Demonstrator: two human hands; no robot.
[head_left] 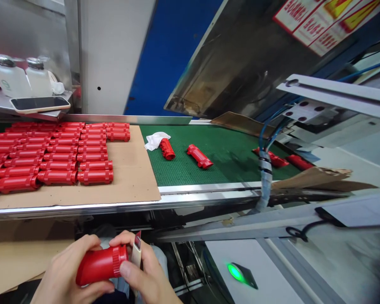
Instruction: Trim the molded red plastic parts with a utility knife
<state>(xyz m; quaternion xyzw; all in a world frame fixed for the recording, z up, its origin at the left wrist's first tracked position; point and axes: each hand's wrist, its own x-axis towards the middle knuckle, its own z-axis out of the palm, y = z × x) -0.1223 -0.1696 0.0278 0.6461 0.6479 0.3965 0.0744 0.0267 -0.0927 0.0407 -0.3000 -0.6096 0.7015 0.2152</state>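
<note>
My left hand (pixel 63 274) grips a red plastic tube (pixel 99 265) by its smooth end, low in the view below the bench edge. My right hand (pixel 145 274) pinches the tube's ribbed end and also holds a thin flat blade-like tool (pixel 137 251) against it. On the brown cardboard sheet (pixel 133 169) above, several identical red tubes (pixel 57 152) lie in neat rows. Two more red tubes (pixel 167 148) (pixel 199 156) lie loose on the green conveyor belt (pixel 228 160), one beside a white cloth (pixel 156 139).
Further red tubes (pixel 277 159) sit at the belt's right under a bundle of blue hoses (pixel 265 169). A phone (pixel 39 103) and white bottles (pixel 22 78) rest on a shelf at upper left. A green lit button (pixel 236 272) glows at lower right.
</note>
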